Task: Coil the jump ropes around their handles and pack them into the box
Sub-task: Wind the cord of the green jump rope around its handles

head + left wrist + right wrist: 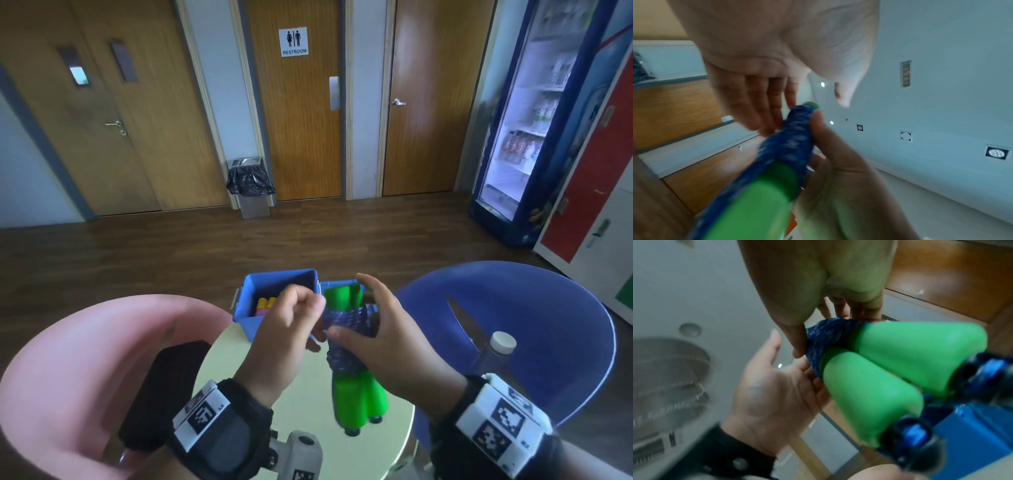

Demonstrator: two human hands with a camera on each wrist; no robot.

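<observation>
Over the pale worktop (387,421), the right hand (387,329) holds the green handles (359,397) in a firm grip, thumb pressed on the blue rope (346,322) coiled round them. The left hand (287,322) is curled beside the coil (its grip unclear). Beyond stands the blue box (274,284).

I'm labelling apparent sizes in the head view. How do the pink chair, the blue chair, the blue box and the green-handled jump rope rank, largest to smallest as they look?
1. pink chair
2. blue chair, though both chairs are cropped or partly hidden, so their order is unsure
3. blue box and green-handled jump rope: look alike; the rope is nearer
</observation>
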